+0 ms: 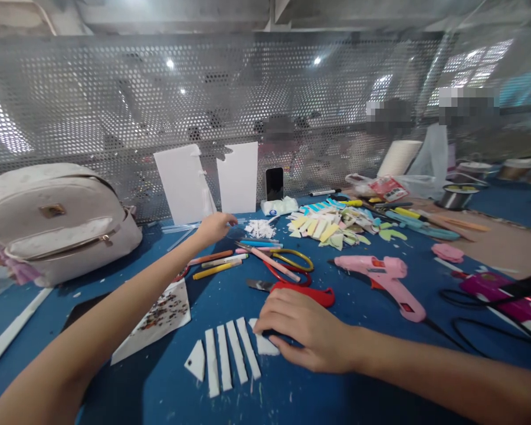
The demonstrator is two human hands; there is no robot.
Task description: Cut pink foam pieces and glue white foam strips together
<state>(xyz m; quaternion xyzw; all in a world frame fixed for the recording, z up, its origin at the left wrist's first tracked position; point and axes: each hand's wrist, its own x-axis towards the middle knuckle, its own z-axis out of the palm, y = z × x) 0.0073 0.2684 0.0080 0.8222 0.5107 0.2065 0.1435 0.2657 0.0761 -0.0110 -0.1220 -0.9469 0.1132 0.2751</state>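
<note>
My left hand (216,226) reaches far across the blue table (168,383), its fingers closed on the end of a thin clear stick (181,226) near two upright white sheets (210,180). My right hand (307,332) lies palm down, fingers curled, on the rightmost of several white foam strips (230,353) laid side by side. Red-handled scissors (298,287) lie just beyond that hand. A small heap of white scraps (260,228) lies right of the left hand.
A white backpack (55,218) stands at the left. Coloured pens (230,260), a pile of coloured paper pieces (331,224), a pink glue gun (383,277), a magenta glue gun (508,298), a phone (274,183) and a perforated metal screen (248,94) are beyond.
</note>
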